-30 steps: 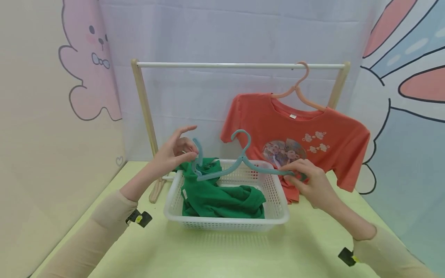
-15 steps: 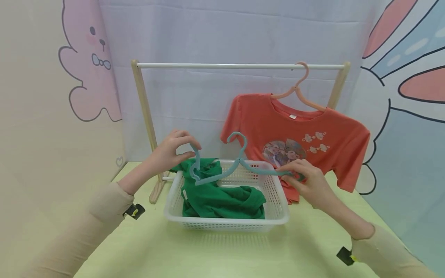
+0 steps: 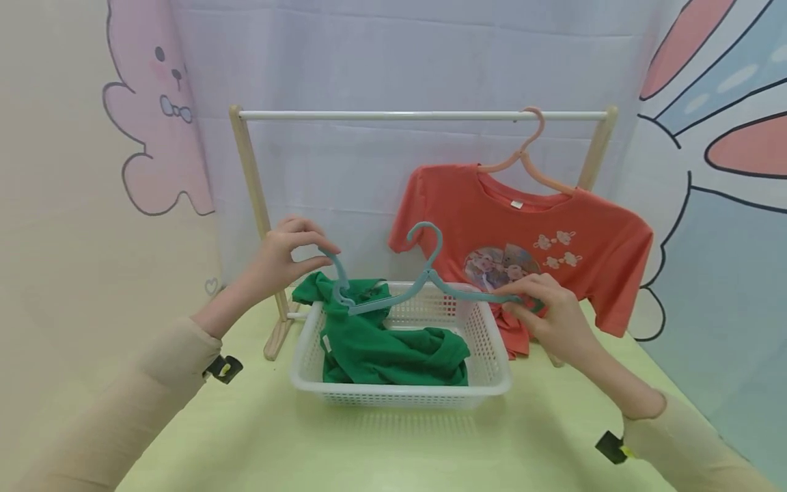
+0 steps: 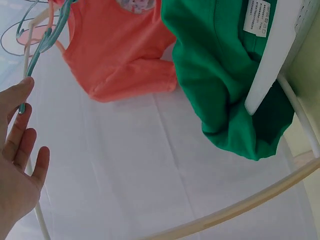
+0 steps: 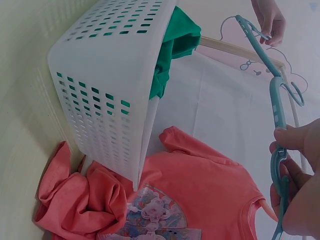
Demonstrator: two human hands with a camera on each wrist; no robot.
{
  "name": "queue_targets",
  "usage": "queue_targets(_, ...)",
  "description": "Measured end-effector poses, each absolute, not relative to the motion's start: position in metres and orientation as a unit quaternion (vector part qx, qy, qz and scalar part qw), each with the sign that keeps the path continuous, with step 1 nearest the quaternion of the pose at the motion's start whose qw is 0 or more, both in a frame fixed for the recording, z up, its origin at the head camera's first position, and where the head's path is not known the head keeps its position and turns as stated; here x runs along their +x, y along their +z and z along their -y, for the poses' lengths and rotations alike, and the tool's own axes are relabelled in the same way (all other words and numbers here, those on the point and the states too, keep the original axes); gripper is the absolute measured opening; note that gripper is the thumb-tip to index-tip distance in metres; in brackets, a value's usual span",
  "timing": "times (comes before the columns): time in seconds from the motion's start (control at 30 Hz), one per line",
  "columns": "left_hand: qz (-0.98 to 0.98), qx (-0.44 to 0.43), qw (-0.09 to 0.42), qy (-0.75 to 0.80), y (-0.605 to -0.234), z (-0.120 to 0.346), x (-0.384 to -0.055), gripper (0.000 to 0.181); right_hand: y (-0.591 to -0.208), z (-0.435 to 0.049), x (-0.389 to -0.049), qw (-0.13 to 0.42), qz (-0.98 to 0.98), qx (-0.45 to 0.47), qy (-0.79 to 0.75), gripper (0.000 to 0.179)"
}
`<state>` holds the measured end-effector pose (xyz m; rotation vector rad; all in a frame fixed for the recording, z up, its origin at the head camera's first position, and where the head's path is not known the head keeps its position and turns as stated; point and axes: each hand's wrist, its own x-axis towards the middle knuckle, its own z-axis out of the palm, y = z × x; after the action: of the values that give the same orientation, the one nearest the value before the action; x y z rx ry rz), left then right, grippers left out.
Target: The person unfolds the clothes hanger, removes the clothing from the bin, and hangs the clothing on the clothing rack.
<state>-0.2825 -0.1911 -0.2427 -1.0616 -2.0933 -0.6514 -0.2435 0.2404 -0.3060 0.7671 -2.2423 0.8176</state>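
Observation:
A light blue folding hanger [image 3: 428,275] is held up over the basket, its hook pointing upward. My left hand [image 3: 281,256] pinches the tip of its left end piece, which stands bent up from the arm. In the left wrist view, thumb and index finger meet on that tip while the other fingers spread loosely. My right hand [image 3: 553,318] grips the opposite end, with thumb and fingers around the folding joint in the right wrist view. Below, a crumpled green garment [image 3: 393,359] lies in a white perforated basket [image 3: 399,392], partly draped over its left rim.
Behind stands a garment rack with a white rod [image 3: 369,115] and wooden posts. A coral T-shirt [image 3: 443,205] hangs at its right on an orange hanger [image 3: 546,181]. The pale green table [image 3: 381,458] extends in front, between painted side walls.
My left hand has taken hold of the hanger's left end piece and moved left, tilting that piece outward. My right hand keeps its grip almost in place.

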Motion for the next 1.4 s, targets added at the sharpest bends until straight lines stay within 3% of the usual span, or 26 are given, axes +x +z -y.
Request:
queue_targets(0.5,0.827,-0.316,0.365,-0.288,-0.257,0.212,-0.274,0.019,-0.305,-0.245,-0.247,0.312,0.851,0.261,0.332,0.030)
queue_targets(0.87,0.856,-0.260,0.320,-0.313,-0.269,0.218,-0.268,0.014,-0.303,-0.245,-0.245,0.316,0.850,0.250,0.340,0.030)
queue_targets(1.4,0.861,-0.246,0.286,-0.340,-0.283,0.217,-0.263,0.015,-0.303,-0.247,-0.245,0.304,0.851,0.229,0.362,0.027)
